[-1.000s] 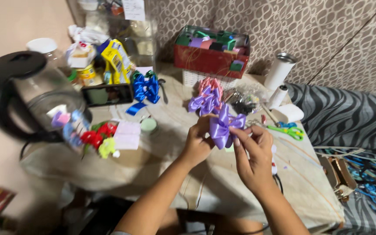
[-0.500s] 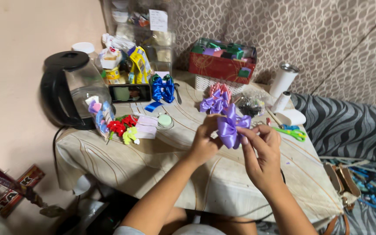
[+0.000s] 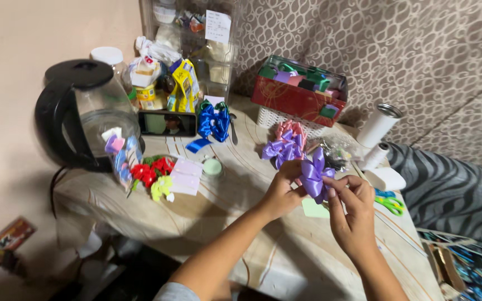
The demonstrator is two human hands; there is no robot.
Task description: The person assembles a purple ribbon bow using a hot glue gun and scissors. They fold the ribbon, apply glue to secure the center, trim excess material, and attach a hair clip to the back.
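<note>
While both hands stay up above the near right part of the worktop (image 3: pixel 207 206), they hold one purple ribbon bow (image 3: pixel 313 177) between them. The left hand (image 3: pixel 282 192) pinches the bow from its left side, with the grip closed on the ribbon. The right hand (image 3: pixel 352 214) pinches the bow from its right side, and its fingertips (image 3: pixel 331 192) press on a loop. Just past the bow, farther off, lies a small pile of purple and pink bows (image 3: pixel 287 144). A red box (image 3: pixel 298 92) full of ribbon rolls sits on a white basket at the far side. A blue bow (image 3: pixel 213 120) lies near a phone (image 3: pixel 167 123) that leans up at the far left. A black kettle (image 3: pixel 79 114) stands at the left edge. Red and yellow flowers (image 3: pixel 150 173) lie near the kettle. Green scissors (image 3: pixel 389 202) lie at the right, close to the right hand.
</note>
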